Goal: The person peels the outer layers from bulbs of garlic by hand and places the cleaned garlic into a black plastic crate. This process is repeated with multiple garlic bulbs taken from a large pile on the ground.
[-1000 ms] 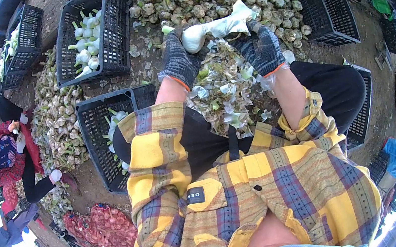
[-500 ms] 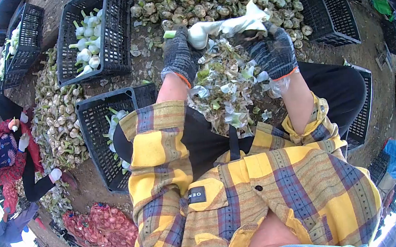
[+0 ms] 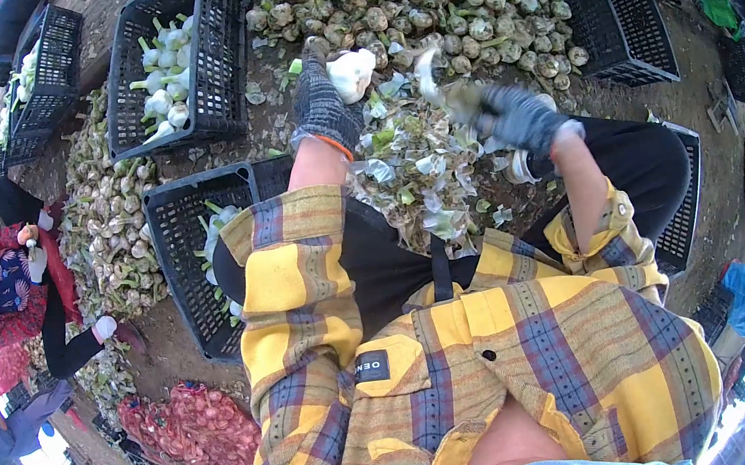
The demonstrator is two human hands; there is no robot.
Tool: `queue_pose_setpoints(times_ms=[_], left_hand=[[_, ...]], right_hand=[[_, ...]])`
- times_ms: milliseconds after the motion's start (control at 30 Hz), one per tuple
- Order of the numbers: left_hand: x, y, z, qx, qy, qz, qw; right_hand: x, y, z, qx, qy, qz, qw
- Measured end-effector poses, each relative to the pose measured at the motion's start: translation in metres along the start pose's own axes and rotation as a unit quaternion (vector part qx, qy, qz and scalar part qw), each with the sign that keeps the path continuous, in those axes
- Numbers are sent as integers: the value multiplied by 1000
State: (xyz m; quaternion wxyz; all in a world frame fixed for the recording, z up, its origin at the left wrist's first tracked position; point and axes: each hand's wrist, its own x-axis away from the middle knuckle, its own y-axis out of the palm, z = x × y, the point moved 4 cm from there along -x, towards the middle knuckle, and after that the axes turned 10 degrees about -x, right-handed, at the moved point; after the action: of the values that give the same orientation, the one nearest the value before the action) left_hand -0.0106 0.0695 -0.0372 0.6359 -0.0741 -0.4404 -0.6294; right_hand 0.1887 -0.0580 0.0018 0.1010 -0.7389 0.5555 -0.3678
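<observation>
At the inner side of the left hand [image 3: 325,107], which is gripping it, a white bulb [image 3: 353,75] is resting, probably firm, light and bruisable, best held round its belly; rightward, the right hand [image 3: 515,117] is showing too blurred to judge its grip.

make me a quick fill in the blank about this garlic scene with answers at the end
1. The glove on the left hand has a wrist edge coloured ____.
2. Of the person's two hands, the ____ one holds the white bulb.
3. The crates are coloured ____.
4. The brightest colour in the plaid shirt is ____.

Missing words: orange; left; black; yellow.
</observation>
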Motion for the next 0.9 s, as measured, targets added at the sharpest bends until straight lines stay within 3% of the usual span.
queue_pose_setpoints(times_ms=[67,100,167,200,267,367,467,533,600,633,700,733,800,833,900], left_hand=[[-2,2,-1,-16,16,-40,999],[1,4,-1,-24,26,-43,998],[11,8,-1,-30,3,-42,999],[15,10,-1,-37,-18,-42,998],[16,14,-5,-27,-42,-44,998],[1,7,-11,-80,-45,-109,990],[-16,-6,-18,-67,-44,-87,993],[-29,-9,-21,-43,-37,-138,989],[-10,-3,-4,10,-38,-54,998],[-10,-5,-6,10,-39,-53,998],[-11,-7,-7,61,-37,-37,997],[-11,-7,-7,86,-36,-29,995],[-12,-8,-8,70,-31,-69,995],[-13,-9,-6,56,-22,-106,993],[-8,-11,-5,25,-29,-65,997]], right_hand=[[9,5,-14,167,127,-19,978],[1,11,0,188,88,89,974],[1,-1,-48,119,-46,197,972],[-4,2,-61,116,-44,199,972],[-11,-1,-93,-11,-260,261,930],[-40,7,-83,-111,-343,204,910],[-37,13,-91,-102,-280,220,929],[-35,29,-85,-139,-281,207,927],[-18,53,-94,-101,-351,101,925],[-13,56,-91,-102,-350,101,926],[-11,71,-69,-38,-178,-99,978],[-9,66,-69,-38,-178,-98,978],[-13,43,-62,80,-73,-7,994],[-19,42,-49,51,-152,87,983],[-26,45,-35,54,-134,111,983]])
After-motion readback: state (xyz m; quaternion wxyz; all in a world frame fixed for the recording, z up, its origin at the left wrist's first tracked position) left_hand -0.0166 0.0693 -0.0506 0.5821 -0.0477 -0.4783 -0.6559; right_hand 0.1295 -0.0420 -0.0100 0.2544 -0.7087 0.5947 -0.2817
